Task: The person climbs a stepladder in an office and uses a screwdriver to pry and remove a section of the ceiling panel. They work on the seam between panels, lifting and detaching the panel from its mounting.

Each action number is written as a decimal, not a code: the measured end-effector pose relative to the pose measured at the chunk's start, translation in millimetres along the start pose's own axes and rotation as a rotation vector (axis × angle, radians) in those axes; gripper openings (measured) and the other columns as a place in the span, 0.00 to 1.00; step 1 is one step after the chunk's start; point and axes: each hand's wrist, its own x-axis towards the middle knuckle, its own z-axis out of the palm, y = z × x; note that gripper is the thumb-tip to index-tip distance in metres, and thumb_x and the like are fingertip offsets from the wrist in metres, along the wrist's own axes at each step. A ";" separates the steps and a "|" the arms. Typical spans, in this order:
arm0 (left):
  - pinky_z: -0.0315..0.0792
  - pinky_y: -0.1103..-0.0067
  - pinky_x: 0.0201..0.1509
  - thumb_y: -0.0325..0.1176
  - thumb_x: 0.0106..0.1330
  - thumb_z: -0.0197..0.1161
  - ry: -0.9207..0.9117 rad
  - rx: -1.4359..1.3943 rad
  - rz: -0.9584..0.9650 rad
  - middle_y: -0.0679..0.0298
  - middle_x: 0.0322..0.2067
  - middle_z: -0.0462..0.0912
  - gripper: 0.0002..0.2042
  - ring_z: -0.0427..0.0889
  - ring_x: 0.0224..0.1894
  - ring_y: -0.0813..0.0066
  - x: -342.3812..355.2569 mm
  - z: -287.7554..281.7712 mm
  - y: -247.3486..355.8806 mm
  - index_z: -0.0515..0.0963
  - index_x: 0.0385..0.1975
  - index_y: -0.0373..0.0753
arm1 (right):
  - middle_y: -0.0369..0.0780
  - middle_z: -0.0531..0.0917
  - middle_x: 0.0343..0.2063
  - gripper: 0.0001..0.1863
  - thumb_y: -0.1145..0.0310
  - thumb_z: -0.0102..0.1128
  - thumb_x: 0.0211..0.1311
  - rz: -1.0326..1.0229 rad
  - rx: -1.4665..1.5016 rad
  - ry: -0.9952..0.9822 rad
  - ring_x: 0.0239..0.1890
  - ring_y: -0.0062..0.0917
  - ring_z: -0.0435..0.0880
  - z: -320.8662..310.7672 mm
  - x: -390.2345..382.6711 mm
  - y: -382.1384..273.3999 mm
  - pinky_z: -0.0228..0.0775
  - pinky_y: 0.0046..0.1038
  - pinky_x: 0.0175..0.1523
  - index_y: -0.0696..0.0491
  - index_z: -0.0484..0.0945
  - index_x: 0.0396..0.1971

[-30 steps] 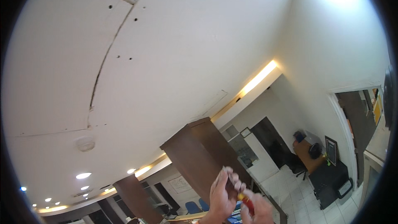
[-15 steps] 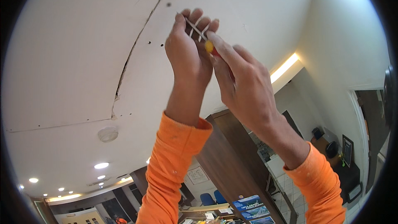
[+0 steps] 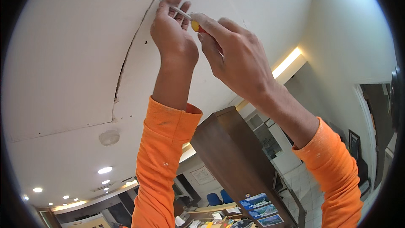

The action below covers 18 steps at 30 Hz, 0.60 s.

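A screwdriver (image 3: 195, 26) with a yellow and red handle points up and to the left at the white ceiling board (image 3: 84, 59). My right hand (image 3: 238, 52) is closed round its handle. Along the shaft (image 3: 182, 14), my left hand (image 3: 174, 36) is raised with the palm side toward it. The left thumb and forefinger close at the shaft's tip, while other fingers stretch upward. Whether a small screw sits at the tip is hidden by the fingers. Close by, a dark screw hole (image 3: 146, 42) marks the board.
A cracked joint (image 3: 125, 61) runs between the ceiling boards, and a round white ceiling fitting (image 3: 109, 138) lies beyond it. Below stands a tall brown cabinet (image 3: 236, 152) with a blue poster (image 3: 258, 207). A cluttered desk (image 3: 215, 216) and blue chairs (image 3: 214, 199) are farther down.
Both hands and the screwdriver have moved up and to the left in the picture. The view has shifted slightly, showing more of the brown cabinet. The grip on the handle stays.
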 end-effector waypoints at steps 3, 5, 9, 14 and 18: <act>0.64 0.70 0.72 0.40 0.82 0.45 0.017 0.056 0.038 0.61 0.61 0.79 0.18 0.76 0.63 0.67 1.2 -1.2 2.5 0.72 0.60 0.37 | 0.47 0.86 0.32 0.17 0.72 0.61 0.71 -0.015 -0.023 -0.009 0.26 0.35 0.85 0.0 4.2 -1.1 0.78 0.35 0.34 0.54 0.84 0.57; 0.63 0.71 0.72 0.39 0.82 0.44 0.014 0.080 0.033 0.61 0.62 0.79 0.17 0.76 0.63 0.68 -0.1 0.5 2.6 0.73 0.60 0.38 | 0.47 0.87 0.33 0.17 0.72 0.60 0.71 -0.009 -0.039 -0.021 0.26 0.36 0.86 -2.7 5.1 -0.7 0.79 0.35 0.34 0.54 0.85 0.57; 0.63 0.72 0.71 0.39 0.82 0.44 0.018 0.110 0.031 0.61 0.62 0.80 0.16 0.75 0.63 0.67 0.9 -2.5 5.5 0.73 0.58 0.38 | 0.48 0.87 0.33 0.17 0.71 0.60 0.70 0.026 -0.058 -0.063 0.28 0.38 0.87 -5.8 7.2 -10.1 0.79 0.37 0.35 0.55 0.84 0.56; 0.62 0.71 0.71 0.38 0.81 0.43 0.016 0.181 0.038 0.58 0.60 0.82 0.15 0.74 0.63 0.65 1.4 -3.4 8.4 0.73 0.56 0.37 | 0.49 0.86 0.32 0.17 0.71 0.57 0.71 0.058 -0.088 -0.082 0.29 0.42 0.87 -6.1 6.1 -16.0 0.80 0.40 0.37 0.56 0.83 0.56; 0.62 0.70 0.71 0.37 0.80 0.43 0.001 0.186 0.023 0.55 0.59 0.83 0.15 0.75 0.63 0.65 8.6 -5.0 13.1 0.72 0.56 0.37 | 0.50 0.85 0.31 0.18 0.71 0.57 0.69 0.065 -0.125 -0.102 0.29 0.43 0.86 -3.3 10.4 -20.7 0.79 0.41 0.38 0.56 0.83 0.56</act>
